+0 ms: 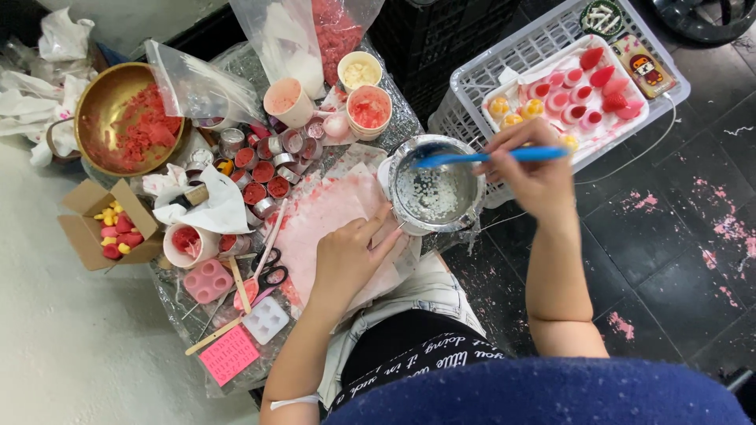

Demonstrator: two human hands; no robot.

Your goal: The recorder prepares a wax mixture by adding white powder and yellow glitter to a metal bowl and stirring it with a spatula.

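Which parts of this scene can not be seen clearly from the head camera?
- Spatula: its handle end is hidden inside the right hand; the blade is blurred.
- Metal pot: the near rim is covered by the left hand fingers.
- Brass bowl: a plastic bag hides its right edge.
- White crate: cut off by the top edge.

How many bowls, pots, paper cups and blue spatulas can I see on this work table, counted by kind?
Brass bowl: 1
Steel pot: 1, left hand at its rim
Paper cups: 4
Blue spatula: 1, in right hand
Total: 7
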